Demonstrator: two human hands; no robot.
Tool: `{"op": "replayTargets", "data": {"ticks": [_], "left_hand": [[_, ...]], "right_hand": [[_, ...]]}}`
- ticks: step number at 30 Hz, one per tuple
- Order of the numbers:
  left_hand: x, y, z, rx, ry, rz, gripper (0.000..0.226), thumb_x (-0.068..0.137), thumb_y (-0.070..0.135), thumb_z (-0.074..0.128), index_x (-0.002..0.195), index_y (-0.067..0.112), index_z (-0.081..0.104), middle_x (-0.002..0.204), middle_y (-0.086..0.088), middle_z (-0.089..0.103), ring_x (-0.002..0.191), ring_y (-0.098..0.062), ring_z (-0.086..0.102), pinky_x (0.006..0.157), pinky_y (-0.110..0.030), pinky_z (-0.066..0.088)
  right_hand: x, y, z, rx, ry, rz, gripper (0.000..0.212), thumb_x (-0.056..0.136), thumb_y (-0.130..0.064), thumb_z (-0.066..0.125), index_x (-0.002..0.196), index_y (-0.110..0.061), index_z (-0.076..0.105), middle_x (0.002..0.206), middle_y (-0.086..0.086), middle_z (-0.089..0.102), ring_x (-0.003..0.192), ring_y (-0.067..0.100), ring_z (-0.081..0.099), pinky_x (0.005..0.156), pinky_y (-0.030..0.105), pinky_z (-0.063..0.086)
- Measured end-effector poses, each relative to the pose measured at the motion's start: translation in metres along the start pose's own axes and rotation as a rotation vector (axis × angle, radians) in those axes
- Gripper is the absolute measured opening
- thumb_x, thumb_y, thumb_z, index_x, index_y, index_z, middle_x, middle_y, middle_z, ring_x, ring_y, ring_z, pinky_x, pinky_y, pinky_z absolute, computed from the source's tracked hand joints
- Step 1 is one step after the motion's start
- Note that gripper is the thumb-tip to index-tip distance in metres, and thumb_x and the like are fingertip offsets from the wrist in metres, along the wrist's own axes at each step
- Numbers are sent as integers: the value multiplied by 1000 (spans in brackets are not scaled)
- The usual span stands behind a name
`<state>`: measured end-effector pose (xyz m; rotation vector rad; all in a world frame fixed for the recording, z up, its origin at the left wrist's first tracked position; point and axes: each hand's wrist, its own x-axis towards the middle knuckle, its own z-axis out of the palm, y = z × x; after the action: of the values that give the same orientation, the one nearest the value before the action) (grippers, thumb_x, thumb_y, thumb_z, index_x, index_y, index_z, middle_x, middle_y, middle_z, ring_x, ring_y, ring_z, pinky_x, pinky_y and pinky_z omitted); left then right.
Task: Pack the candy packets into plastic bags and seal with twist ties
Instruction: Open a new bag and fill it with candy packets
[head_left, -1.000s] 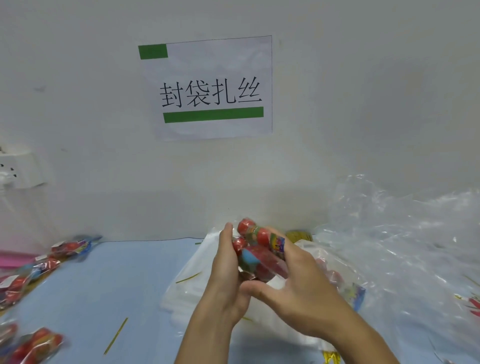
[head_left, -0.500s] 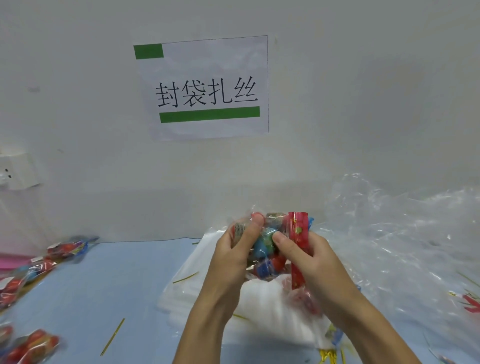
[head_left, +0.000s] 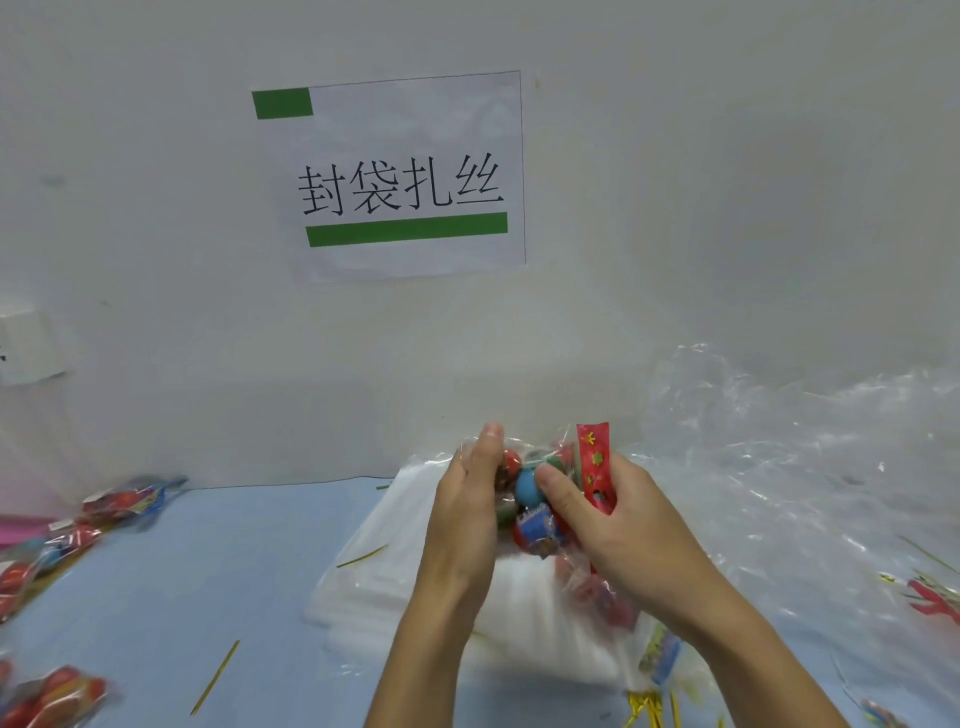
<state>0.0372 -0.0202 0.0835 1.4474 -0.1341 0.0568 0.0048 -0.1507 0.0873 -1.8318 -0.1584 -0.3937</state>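
Your left hand (head_left: 467, 499) and right hand (head_left: 613, 514) both grip the candy packets (head_left: 530, 499) above the bag stack (head_left: 415, 587) mid-worktop | packed bags (head_left: 67, 530) line the left edge | twist tie (head_left: 215, 675) unused | sealing remains.

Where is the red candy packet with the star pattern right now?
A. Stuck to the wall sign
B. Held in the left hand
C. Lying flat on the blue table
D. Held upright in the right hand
D: the red candy packet stands upright, gripped by the right hand beside the bag of candies.
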Motion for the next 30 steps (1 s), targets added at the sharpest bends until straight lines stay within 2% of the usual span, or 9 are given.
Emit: {"op": "replayTargets", "data": {"ticks": [3,7,10,13,16,21,26,28,30], "left_hand": [[-2,0,7,-53,20,44,33,95,51,54,87,20,60,83,-9,66,76,-20,66,65,-39,55],[-5,0,15,22,131,232,35,97,47,58,86,14,56,79,-15,62,73,-21,62,68,-47,56],[-9,9,14,-44,33,256,42,84,60,54,88,19,62,76,2,68,75,-15,70,60,-28,56],[-13,13,18,-110,-88,229,41,81,66,51,94,29,64,87,1,72,85,-19,73,66,-33,59],[-16,15,25,-91,-136,277,45,90,71,41,113,36,57,97,10,73,92,-10,71,71,-29,59],[-26,17,43,330,-79,451,16,92,43,63,92,28,55,82,8,64,71,0,57,63,-15,45],[-56,-7,84,1040,-326,436,59,68,74,59,105,35,34,108,12,35,106,-15,34,91,-35,39],[-57,-15,86,1188,-317,480,43,83,49,61,112,31,33,114,7,37,111,-23,39,90,-38,38],[-48,-17,76,1096,-228,449,25,91,28,55,107,30,36,105,7,49,104,-26,52,78,-36,39]], "right_hand": [[-2,-1,4,69,13,-32,31,87,-55,62,94,-25,67,83,-5,74,79,11,73,70,31,62],[-5,-8,8,202,-65,-35,41,78,-56,75,104,-26,64,88,-4,75,80,11,74,64,24,59],[-3,-15,-7,193,-66,-45,37,75,-44,79,103,-26,64,89,-5,75,80,12,75,62,21,58],[-4,-26,-22,118,-71,-75,33,78,-37,80,103,-26,62,91,-6,74,79,12,75,61,22,59],[-6,-40,-46,119,15,-111,43,68,-44,80,101,-21,65,87,-3,77,73,15,76,57,23,59],[-21,-58,-118,62,330,-75,68,50,-69,87,98,-24,71,84,1,78,72,19,77,55,38,61],[-40,-50,-165,-82,373,100,85,28,-84,84,96,-36,70,83,-2,78,70,22,77,56,44,61],[-44,-48,-172,-124,343,151,85,23,-86,82,95,-43,70,80,-6,77,68,19,76,56,44,61],[-44,-50,-173,-147,306,191,85,17,-87,80,92,-48,69,76,-9,76,66,15,75,53,42,61]]}}
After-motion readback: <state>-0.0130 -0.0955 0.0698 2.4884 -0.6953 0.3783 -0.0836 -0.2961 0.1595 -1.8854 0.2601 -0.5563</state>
